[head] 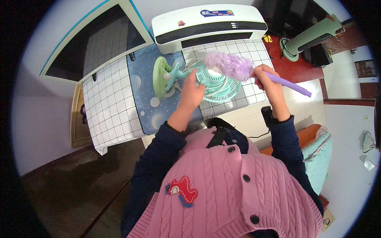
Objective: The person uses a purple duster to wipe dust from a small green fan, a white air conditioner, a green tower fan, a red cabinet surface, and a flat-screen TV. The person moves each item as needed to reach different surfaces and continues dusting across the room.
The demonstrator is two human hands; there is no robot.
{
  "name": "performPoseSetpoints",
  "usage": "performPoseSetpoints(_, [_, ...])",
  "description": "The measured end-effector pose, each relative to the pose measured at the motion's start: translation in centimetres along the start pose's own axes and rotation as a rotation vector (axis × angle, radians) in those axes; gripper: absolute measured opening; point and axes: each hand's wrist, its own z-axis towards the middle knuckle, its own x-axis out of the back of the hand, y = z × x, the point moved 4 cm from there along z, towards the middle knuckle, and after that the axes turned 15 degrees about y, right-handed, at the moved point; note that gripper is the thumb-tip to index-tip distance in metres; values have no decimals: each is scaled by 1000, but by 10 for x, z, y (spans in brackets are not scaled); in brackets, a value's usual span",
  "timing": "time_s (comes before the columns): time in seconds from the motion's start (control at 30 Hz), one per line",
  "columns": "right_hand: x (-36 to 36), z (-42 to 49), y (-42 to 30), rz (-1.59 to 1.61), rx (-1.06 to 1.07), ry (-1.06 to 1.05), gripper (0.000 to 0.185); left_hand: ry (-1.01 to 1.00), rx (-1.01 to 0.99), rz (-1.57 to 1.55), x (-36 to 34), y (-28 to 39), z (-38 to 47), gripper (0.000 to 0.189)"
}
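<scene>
My right hand (269,81) grips a purple duster by its plastic handle (290,84). The duster's fluffy lilac head (229,64) points left and lies over the back of a small electric fan. That fan lies on its side, its turquoise motor housing and wire-like grille (221,92) turned towards me. My left hand (192,92) holds the fan near its neck, between the housing and the round light-green base (160,78). A pale cord (218,88) is wound about the fan, partly hidden by my hand and the duster.
Under the fan is a blue patterned mat (148,101) on a white checked tablecloth (111,110). A white heater unit (208,26) stands at the back, a monitor (98,41) at the left. On a red surface at the right stands a green tower-shaped appliance (312,35).
</scene>
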Motion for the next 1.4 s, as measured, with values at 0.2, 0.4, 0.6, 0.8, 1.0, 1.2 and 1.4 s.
performPoseSetpoints(0.2, [2,40,15,207,-116,-108,23,15,-153,308,5,34,-7,58])
performPoseSetpoints(0.4, [-8,60,26,130,42,-75,24,54,79,202,3,30,-7,56])
performPoseSetpoints(0.6, [-4,75,71,130,12,-68,25,153,231,1,9,2,-20,40])
performPoseSetpoints(0.8, [-21,90,141,367,-280,-34,40,166,841,77,18,-25,-51,54])
performPoseSetpoints(1.0, [-41,63,177,404,-423,-166,55,118,1017,-309,-16,-25,-49,81])
performPoseSetpoints(1.2, [-46,62,183,404,-489,-156,60,150,975,-614,-34,-23,-47,56])
performPoseSetpoints(1.4, [-48,60,178,358,-473,-139,62,78,1069,-904,-43,-37,-51,33])
